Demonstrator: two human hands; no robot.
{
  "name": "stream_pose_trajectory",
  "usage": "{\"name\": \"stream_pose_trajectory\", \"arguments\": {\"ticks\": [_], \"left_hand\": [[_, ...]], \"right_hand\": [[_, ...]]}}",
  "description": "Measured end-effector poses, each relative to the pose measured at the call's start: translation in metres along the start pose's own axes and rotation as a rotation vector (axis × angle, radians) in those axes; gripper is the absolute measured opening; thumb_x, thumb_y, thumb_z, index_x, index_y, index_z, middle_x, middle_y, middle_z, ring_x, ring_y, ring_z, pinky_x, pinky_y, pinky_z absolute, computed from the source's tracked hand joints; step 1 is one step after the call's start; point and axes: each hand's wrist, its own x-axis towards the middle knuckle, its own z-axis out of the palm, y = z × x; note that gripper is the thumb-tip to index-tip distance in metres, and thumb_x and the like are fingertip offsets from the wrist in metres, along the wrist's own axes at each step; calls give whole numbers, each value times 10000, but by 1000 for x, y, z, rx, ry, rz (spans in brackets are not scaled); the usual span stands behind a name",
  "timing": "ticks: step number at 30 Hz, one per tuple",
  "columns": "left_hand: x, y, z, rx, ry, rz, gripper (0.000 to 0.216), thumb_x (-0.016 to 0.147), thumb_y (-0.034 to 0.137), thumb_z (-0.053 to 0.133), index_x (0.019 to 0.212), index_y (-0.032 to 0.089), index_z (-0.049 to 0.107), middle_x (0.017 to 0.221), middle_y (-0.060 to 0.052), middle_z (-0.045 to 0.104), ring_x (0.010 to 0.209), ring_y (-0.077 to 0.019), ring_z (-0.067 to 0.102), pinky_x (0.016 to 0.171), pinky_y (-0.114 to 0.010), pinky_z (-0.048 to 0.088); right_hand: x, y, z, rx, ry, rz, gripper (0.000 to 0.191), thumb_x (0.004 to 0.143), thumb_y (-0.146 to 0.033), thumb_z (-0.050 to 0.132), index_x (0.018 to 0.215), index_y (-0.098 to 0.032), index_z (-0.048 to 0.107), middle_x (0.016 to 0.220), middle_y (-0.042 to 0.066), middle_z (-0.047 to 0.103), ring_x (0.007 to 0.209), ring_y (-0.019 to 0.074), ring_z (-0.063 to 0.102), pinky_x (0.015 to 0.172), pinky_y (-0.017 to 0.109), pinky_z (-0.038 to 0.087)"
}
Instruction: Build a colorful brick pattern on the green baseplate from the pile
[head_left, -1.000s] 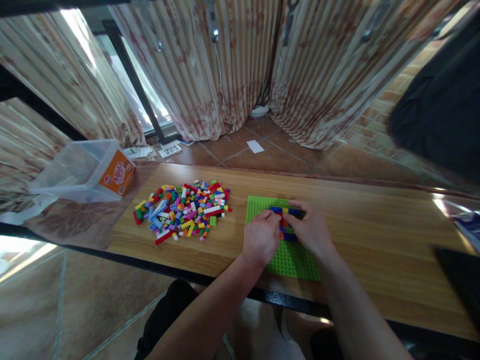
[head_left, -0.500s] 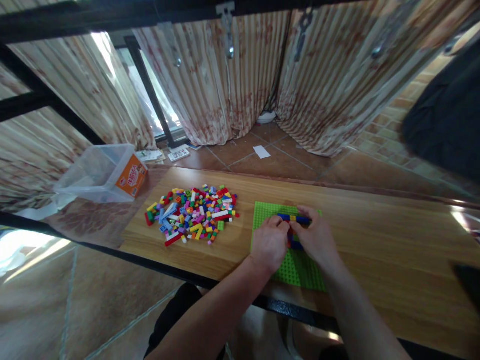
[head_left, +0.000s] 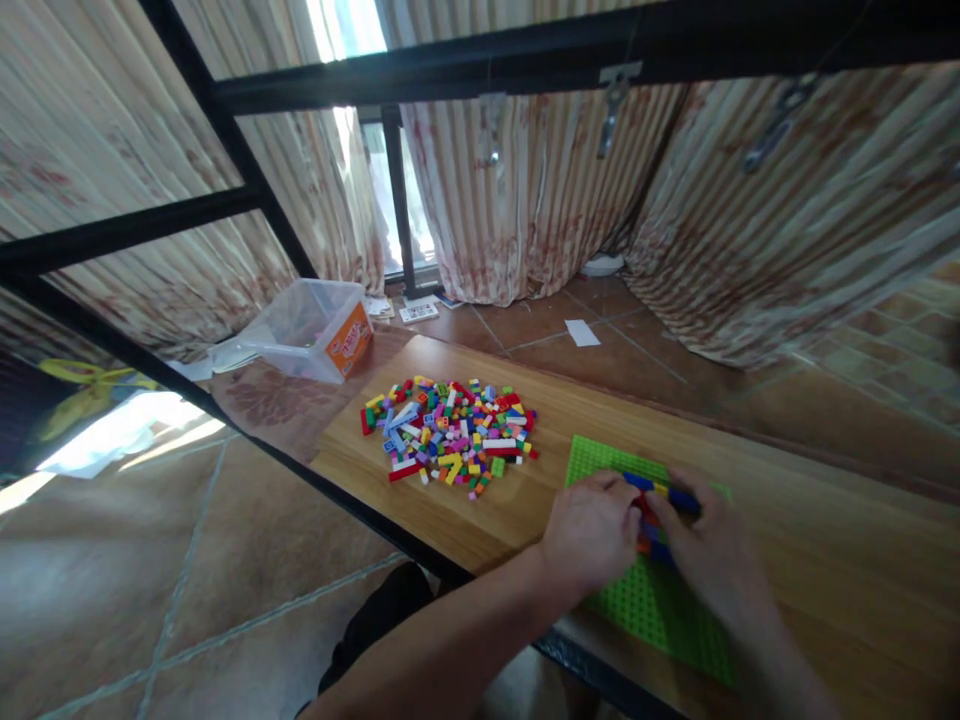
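A green studded baseplate [head_left: 645, 605] lies on the wooden table under both hands. On it stands a small build of blue, yellow, red and orange building bricks [head_left: 660, 488], partly covered by my fingers. My left hand [head_left: 592, 530] is closed, its fingertips pinched at a red brick [head_left: 645, 507] on the left of the build. From the other side my right hand [head_left: 716, 545] curls round the blue bricks, thumb in front and fingers behind. Its outline is slightly blurred, and its grip is partly hidden.
Loose coloured bricks [head_left: 457, 432] are heaped on the left of the wooden table [head_left: 517, 530]. Past its left end sits a clear plastic box [head_left: 300, 325] with an orange label. A black metal bar [head_left: 450, 85] crosses overhead in front of curtains [head_left: 510, 200].
My view has swung left, so the table, heap and baseplate appear farther right and slightly lower. Both hands stay at the build on the baseplate, with only slight finger movement.
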Motion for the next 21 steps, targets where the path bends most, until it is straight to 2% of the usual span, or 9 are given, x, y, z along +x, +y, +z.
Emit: {"name": "stream_pose_trajectory", "arguments": {"ticks": [3, 7, 11, 14, 18, 21], "left_hand": [[2, -4, -9, -25, 55, -66, 239, 929, 223, 486, 1080, 181, 667, 1072, -62, 693, 994, -203, 647, 908, -328, 544], [7, -15, -23, -12, 126, -135, 234, 905, 193, 517, 1073, 175, 679, 1054, -67, 702, 973, -198, 652, 893, -315, 539], [15, -36, -43, 73, 243, -179, 228, 906, 177, 522, 1067, 165, 683, 1052, -74, 699, 997, -199, 630, 913, -316, 514], [25, -57, -62, 210, 338, -230, 262, 896, 173, 536, 1120, 133, 666, 1105, -102, 690, 1058, -226, 601, 984, -359, 468], [39, -77, -79, 376, 336, -274, 300, 888, 200, 555, 1165, 131, 651, 1117, -113, 686, 1083, -245, 578, 1014, -398, 423], [45, -83, -80, 428, 291, -324, 300, 884, 222, 553, 1149, 141, 667, 1092, -105, 700, 1066, -260, 576, 975, -407, 440]], "right_hand": [[-7, -5, 5, -121, 28, -68, 547, 894, -524, 390, 1225, -136, 589, 1147, 195, 665, 1097, 365, 593, 974, 562, 443], [-18, -18, 9, -274, 44, -69, 557, 956, -459, 278, 1318, -122, 533, 1234, 225, 619, 1180, 384, 535, 965, 574, 425], [-23, -25, 14, -329, 56, -60, 562, 972, -441, 229, 1337, -135, 526, 1284, 221, 588, 1218, 386, 508, 956, 564, 424], [-22, -23, 15, -333, 67, -80, 555, 974, -431, 223, 1316, -132, 542, 1280, 213, 590, 1228, 371, 509, 978, 551, 421], [-19, -21, 13, -341, 75, -124, 548, 972, -416, 239, 1262, -88, 570, 1231, 225, 614, 1179, 358, 540, 1011, 533, 416], [-17, -20, 11, -323, 82, -137, 545, 967, -421, 252, 1216, -80, 597, 1199, 226, 627, 1144, 353, 554, 1014, 523, 420]]}}
